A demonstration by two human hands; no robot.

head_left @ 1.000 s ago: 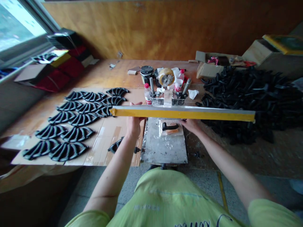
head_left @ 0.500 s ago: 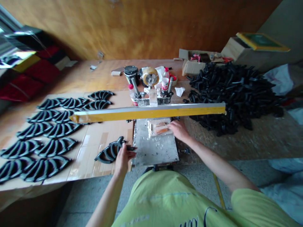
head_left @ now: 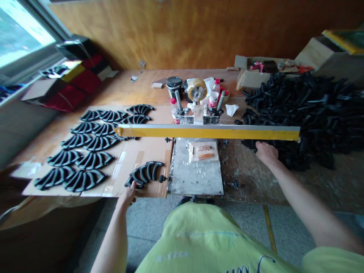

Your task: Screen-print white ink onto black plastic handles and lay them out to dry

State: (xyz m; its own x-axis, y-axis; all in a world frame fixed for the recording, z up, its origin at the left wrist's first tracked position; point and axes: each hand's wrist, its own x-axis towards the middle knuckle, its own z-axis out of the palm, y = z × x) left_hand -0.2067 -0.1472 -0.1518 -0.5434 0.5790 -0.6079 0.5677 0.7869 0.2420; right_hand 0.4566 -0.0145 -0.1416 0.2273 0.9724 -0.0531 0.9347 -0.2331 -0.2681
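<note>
On the cardboard's front edge, my left hand (head_left: 128, 195) has its thumb and fingers closed on the near-left end of a fanned row of black curved pieces (head_left: 147, 172). My right hand (head_left: 266, 152) is at the near-left edge of a large heap of black curved pieces (head_left: 321, 102), its fingers bent around a dark piece (head_left: 249, 144); the grip is partly hidden by the fingers. Between my hands lies a grey metal plate (head_left: 196, 176) with a clear-taped patch (head_left: 204, 151) on it. A long yellow and grey bar (head_left: 210, 132) spans above the plate.
More fans of black pieces (head_left: 88, 180) lie in rows on the cardboard (head_left: 125, 159) at left. Behind the bar stand a clamp fixture with a tape roll (head_left: 196, 91), a black tub (head_left: 174, 85) and red-capped bottles (head_left: 173, 110). An open carton (head_left: 253, 80) sits at the back right.
My right hand has left the taped patch and moved right to the heap. My left hand has shifted left and toward me along the fan of pieces. The view has turned left.
</note>
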